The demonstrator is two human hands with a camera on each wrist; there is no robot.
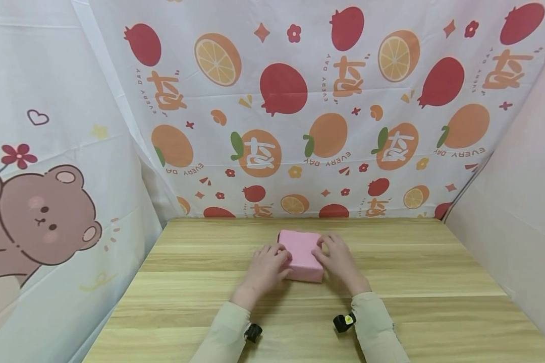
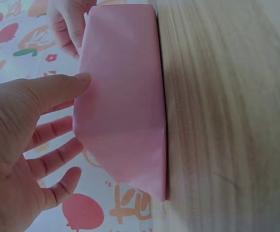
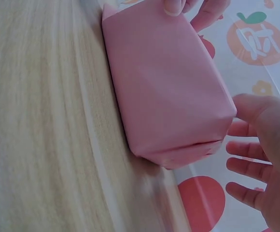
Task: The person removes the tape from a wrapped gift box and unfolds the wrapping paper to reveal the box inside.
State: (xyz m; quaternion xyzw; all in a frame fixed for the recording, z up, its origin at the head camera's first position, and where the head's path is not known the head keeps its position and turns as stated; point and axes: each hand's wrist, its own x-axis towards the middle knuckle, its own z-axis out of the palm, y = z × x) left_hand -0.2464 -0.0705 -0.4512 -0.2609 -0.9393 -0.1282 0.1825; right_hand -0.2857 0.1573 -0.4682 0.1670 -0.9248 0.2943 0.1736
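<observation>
A small box wrapped in smooth pink paper rests on the wooden table. My left hand touches its left side, with the thumb at an upper edge and the other fingers loosely spread. On the opposite side, my right hand has its thumb at a corner, its other fingers apart and relaxed. At the right end of the pink box, the paper is folded over with a crease. Toward the left, the paper tapers to a pointed corner.
The light wood-grain table extends around the box. A white cloth with printed fruit hangs behind it, and a bear-print cloth hangs at the left. Black wrist cameras sit by both pale sleeves.
</observation>
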